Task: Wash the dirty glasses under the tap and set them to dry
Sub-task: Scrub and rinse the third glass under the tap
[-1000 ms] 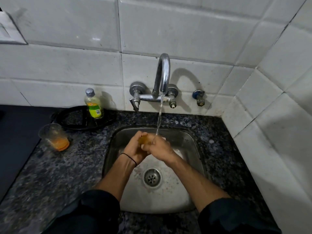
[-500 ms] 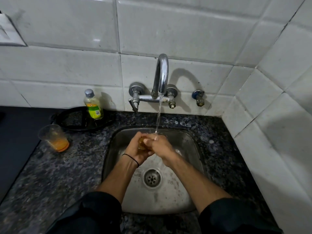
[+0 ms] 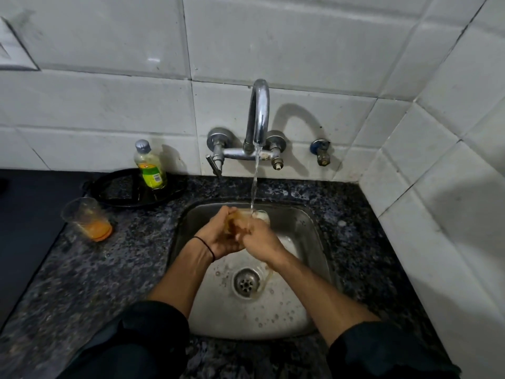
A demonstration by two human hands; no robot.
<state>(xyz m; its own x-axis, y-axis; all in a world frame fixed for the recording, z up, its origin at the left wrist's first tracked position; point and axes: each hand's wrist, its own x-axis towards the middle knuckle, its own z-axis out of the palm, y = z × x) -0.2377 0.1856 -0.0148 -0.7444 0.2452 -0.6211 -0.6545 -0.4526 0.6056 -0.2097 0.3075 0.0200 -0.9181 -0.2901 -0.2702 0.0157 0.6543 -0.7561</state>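
left grip (image 3: 218, 237) clenched round glass (image 3: 247, 218) | right grip (image 3: 263, 243) grasping same glass | tap (image 3: 259, 113) water hits glass over sink (image 3: 300, 228) | second glass (image 3: 87, 218), orange dregs, on surface (image 3: 82, 269)

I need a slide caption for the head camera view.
Left hand and right hand hold a glass under the running tap over the sink.
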